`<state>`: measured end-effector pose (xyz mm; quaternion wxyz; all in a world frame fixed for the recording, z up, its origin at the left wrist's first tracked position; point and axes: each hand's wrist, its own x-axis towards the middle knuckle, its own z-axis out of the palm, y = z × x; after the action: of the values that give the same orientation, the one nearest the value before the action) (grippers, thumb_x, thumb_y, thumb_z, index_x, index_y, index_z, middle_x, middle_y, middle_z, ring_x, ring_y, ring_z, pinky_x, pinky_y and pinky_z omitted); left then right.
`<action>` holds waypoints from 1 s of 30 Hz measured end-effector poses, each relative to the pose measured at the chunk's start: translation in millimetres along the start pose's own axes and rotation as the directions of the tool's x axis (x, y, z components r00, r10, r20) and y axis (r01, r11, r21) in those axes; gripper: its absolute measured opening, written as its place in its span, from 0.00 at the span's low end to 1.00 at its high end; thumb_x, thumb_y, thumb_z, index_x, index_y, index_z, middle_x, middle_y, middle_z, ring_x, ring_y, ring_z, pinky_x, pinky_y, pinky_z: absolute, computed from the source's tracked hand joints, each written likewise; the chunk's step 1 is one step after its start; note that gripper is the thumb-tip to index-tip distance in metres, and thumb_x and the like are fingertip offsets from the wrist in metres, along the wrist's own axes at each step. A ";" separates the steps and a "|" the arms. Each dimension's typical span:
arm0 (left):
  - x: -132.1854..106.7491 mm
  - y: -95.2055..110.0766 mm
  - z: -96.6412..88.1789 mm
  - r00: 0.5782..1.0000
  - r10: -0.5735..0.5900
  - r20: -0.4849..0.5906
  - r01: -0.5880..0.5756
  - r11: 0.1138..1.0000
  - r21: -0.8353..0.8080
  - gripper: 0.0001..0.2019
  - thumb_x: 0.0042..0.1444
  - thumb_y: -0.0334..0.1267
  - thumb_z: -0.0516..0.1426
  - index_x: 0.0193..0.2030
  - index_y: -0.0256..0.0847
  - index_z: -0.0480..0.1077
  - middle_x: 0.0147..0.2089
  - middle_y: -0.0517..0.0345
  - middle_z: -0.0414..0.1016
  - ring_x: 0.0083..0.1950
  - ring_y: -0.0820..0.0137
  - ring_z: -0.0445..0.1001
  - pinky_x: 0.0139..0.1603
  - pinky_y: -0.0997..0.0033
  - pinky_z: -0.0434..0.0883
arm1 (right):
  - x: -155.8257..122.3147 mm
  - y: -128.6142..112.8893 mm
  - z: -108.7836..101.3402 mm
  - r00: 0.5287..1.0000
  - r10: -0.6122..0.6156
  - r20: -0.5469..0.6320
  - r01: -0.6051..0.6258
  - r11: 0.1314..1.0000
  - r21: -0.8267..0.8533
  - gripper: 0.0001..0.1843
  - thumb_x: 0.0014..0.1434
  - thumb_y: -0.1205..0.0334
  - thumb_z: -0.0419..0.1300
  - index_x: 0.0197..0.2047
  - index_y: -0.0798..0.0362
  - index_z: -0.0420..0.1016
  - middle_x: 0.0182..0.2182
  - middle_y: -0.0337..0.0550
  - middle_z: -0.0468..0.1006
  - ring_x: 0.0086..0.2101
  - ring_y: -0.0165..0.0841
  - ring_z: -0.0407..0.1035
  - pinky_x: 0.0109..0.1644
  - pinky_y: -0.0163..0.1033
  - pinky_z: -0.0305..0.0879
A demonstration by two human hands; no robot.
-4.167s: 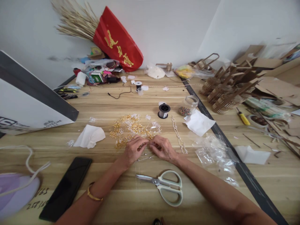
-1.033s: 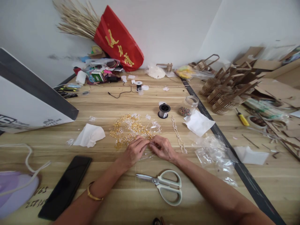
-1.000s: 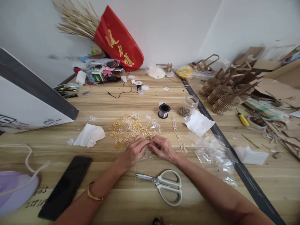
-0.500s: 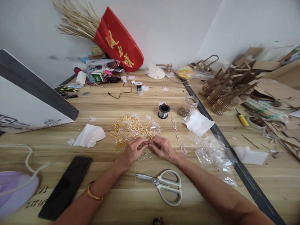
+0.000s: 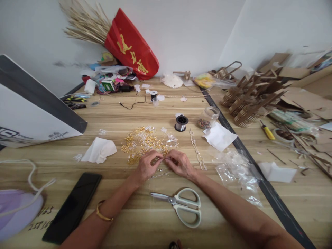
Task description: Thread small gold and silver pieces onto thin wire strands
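Note:
My left hand (image 5: 146, 167) and my right hand (image 5: 180, 163) meet fingertip to fingertip at the near edge of a pile of gold and clear beaded pieces (image 5: 145, 141) on the wooden table (image 5: 124, 117). Both hands are closed in a pinch on a small beaded piece; a thin beaded strand (image 5: 160, 174) trails under them. A gold bangle (image 5: 102, 215) circles my left wrist. Pale green scissors (image 5: 181, 204) lie just below my hands.
A wire spool (image 5: 181, 122), a bead jar (image 5: 209, 117), a white bead chain (image 5: 197, 150) and white paper (image 5: 220, 136) lie behind right. A tissue (image 5: 100, 150), black phone (image 5: 74, 205) and white box (image 5: 31, 110) sit left. Plastic bags (image 5: 237, 171) and wooden baskets (image 5: 249, 100) sit right.
Both hands stay pinched together at the bead pile; only the fingertips shift slightly.

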<state>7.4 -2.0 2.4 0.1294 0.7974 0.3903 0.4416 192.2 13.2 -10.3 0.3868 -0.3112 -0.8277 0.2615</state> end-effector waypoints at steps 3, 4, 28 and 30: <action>0.7 0.1 -0.5 1.000 -0.025 0.009 0.025 1.000 -0.003 0.03 0.54 0.27 0.57 0.32 0.38 0.70 0.30 0.56 0.76 0.33 0.70 0.74 0.36 0.72 0.72 | -1.2 0.8 0.5 1.000 0.001 -0.006 -0.001 1.000 -0.007 0.06 0.62 0.63 0.54 0.38 0.54 0.71 0.29 0.43 0.73 0.29 0.31 0.65 0.32 0.35 0.62; 0.6 0.1 -0.4 0.999 -0.032 0.012 0.032 0.999 -0.002 0.03 0.54 0.27 0.57 0.32 0.38 0.70 0.30 0.56 0.76 0.33 0.70 0.74 0.36 0.71 0.72 | -1.5 1.0 0.6 1.000 0.001 -0.010 -0.001 1.000 -0.009 0.05 0.62 0.63 0.55 0.39 0.54 0.71 0.30 0.43 0.73 0.29 0.31 0.65 0.32 0.35 0.62; -1.2 2.2 0.2 0.998 -0.057 0.003 0.057 0.998 -0.008 0.02 0.53 0.28 0.58 0.32 0.38 0.70 0.30 0.57 0.76 0.32 0.71 0.75 0.35 0.72 0.73 | -1.4 -0.5 -0.3 0.996 -0.079 -0.027 0.078 0.996 -0.035 0.04 0.61 0.63 0.56 0.40 0.52 0.70 0.34 0.45 0.74 0.35 0.35 0.68 0.39 0.39 0.66; -2.0 1.2 1.1 0.999 -0.053 -0.004 0.053 0.999 -0.009 0.03 0.54 0.28 0.58 0.32 0.39 0.70 0.29 0.57 0.76 0.32 0.71 0.75 0.35 0.73 0.73 | -1.2 -1.0 -0.5 0.997 -0.079 -0.008 0.079 0.997 -0.022 0.05 0.62 0.64 0.54 0.39 0.51 0.71 0.33 0.45 0.74 0.35 0.34 0.68 0.39 0.39 0.66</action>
<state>8.3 -4.1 1.2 0.1437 0.7853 0.4095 0.4415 192.9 11.8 -9.9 0.3973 -0.2837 -0.8403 0.2357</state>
